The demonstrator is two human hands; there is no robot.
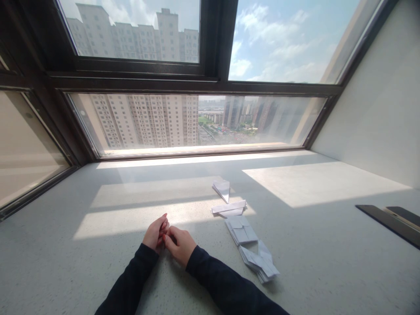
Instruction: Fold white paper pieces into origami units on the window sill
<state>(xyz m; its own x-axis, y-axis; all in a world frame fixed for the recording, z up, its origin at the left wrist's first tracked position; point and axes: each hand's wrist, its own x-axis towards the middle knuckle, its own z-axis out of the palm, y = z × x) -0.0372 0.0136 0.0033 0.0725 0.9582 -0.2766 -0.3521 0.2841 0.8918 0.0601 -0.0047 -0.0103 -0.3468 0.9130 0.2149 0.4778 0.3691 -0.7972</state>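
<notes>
My left hand (154, 234) and my right hand (180, 245) meet low over the pale speckled surface, left of several folded white papers. Curled fingers close my left hand, its thumb side toward the window. The bent fingers of my right hand touch those of my left; no object shows between them. Nearest on the right lies a stack of squarish folded papers (241, 229). Below it is a pile of pointed folded papers (260, 262). Farther back are a narrow folded strip (229, 208) and a triangular folded paper (222, 191).
The pale speckled sill (108, 280) runs back to a dark window frame (203, 156), with sunlit patches across it. At the right edge lie a flat dark device (383, 221) and a second dark object (405, 216) on it. A white wall (374, 113) rises on the right.
</notes>
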